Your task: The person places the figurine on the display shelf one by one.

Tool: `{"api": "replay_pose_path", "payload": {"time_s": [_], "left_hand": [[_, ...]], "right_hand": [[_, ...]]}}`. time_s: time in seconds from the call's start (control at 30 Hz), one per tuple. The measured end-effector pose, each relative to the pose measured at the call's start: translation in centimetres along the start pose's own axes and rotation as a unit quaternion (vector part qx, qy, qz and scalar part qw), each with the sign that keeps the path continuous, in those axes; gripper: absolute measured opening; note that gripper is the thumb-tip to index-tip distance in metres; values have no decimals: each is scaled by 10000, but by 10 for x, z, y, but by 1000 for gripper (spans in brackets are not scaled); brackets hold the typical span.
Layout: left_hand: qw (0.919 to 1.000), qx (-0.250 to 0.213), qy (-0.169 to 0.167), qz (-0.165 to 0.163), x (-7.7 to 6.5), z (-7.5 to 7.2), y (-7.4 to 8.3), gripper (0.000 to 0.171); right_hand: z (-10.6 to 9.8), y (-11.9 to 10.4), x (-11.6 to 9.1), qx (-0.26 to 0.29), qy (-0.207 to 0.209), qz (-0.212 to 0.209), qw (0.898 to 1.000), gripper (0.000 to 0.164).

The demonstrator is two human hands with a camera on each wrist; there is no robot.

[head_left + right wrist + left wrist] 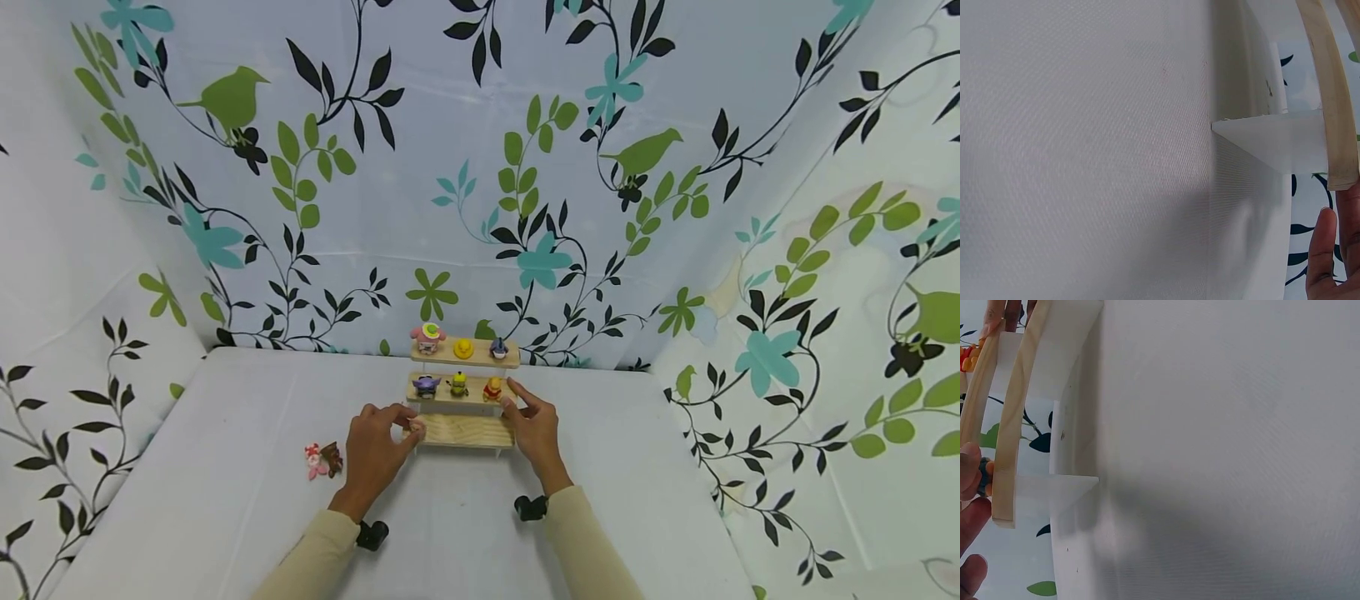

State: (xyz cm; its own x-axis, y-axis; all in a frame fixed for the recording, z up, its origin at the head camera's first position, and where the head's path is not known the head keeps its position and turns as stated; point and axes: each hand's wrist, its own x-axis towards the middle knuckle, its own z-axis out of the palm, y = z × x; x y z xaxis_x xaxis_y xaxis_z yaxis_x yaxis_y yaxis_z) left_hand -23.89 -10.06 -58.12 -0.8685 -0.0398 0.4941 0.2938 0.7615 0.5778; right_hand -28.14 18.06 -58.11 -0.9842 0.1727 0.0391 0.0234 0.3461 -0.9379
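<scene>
A three-tier wooden display shelf [465,432] on white supports stands toward the back of the table. At the left end of its lowest tier, my left hand [377,446] pinches a small toy figurine [986,477] with dark blue-grey and orange parts, mostly hidden by the fingers. At the shelf's other end, my right hand [534,425] holds the middle tier, its thumb at the front edge and index finger at the side. The middle tier carries a purple figurine [426,386], a yellow-green figurine [458,384] and a red and yellow bear figurine [492,387].
On the top tier stand a pink figurine [428,337], a yellow figurine [463,348] and a dark blue-purple figurine [498,348]. Left of my left hand, a pink figurine [315,461] and a brown figurine [332,458] lie on the white table [247,467]. A leaf-patterned cloth [465,125] hangs behind.
</scene>
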Motion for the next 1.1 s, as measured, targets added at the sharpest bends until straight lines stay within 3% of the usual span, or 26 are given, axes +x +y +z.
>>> {"api": "replay_pose_path", "payload": {"time_s": [0.33,0.5,0.7,0.93,1.1], "left_hand": [[9996,178,-182,75,-2,0,0,42],[9993,243,-270,-4,0,2,1,37],[9994,196,-256,-99,0,4,0,43],[9998,79,-205,-30,-5,-12,-8,53],[9995,175,-241,-93,-8,-29,-23,53]], "right_hand": [[2,-2,0,-42,20,30,10000,44],[2,-2,-1,-100,45,35,9999,45],[2,-1,-1,-86,21,11,10000,45],[1,1,-1,-63,20,-81,9999,43],[0,-2,-1,-36,-3,-137,9999,45]]}}
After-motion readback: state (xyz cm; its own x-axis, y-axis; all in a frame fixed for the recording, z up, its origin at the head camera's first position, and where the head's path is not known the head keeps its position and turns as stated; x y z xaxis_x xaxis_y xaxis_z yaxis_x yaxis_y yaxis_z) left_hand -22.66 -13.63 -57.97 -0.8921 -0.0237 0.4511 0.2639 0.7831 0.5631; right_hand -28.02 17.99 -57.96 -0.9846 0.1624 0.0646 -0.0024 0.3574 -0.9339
